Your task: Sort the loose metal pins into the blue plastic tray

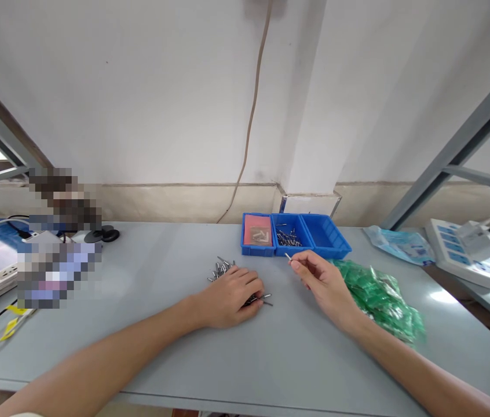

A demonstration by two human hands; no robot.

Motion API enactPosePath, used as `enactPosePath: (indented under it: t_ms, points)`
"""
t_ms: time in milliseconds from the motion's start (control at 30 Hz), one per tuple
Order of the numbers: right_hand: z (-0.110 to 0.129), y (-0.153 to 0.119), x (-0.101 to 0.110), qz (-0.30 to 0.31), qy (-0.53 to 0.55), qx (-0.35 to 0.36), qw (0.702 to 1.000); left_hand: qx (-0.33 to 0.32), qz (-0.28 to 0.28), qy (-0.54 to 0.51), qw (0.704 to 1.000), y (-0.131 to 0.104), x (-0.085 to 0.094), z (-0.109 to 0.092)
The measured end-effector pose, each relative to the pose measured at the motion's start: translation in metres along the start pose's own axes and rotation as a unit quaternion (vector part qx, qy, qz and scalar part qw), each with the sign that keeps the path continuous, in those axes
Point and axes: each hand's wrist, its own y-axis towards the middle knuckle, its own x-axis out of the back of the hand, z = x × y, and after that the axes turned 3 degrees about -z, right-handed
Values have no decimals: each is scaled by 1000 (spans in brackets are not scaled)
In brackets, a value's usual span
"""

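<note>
My left hand [230, 296] rests on the grey table with its fingers curled round several small metal pins [266, 298], whose ends stick out past the fingertips. More pins [221, 268] lie in a loose pile just behind that hand. To the right, my right hand [321, 284] pinches a single metal pin [288, 256] between thumb and forefinger, in front of the blue trays. The middle blue tray [288, 233] holds a heap of similar pins. In the left blue tray [258, 251] are a pink sheet and a small clear bag.
Beside my right forearm lie green plastic bags [379, 298]. An open-looking blue tray [324, 236], a light-blue packet [401, 244] and a power strip [457, 255] stand further right. At left are black round objects [108, 233], cables and a blurred area.
</note>
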Motion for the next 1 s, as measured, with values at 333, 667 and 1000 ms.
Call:
enactPosePath:
  t_ms: [333,667,1000]
  points:
    - [0,0,0,15,25,-23,999,0,3,0,1000,0,-1,1]
    - [-1,1,0,13,26,-20,999,0,3,8,1000,0,-1,0]
    - [-2,1,0,11,31,-17,999,3,6,3,1000,0,-1,0]
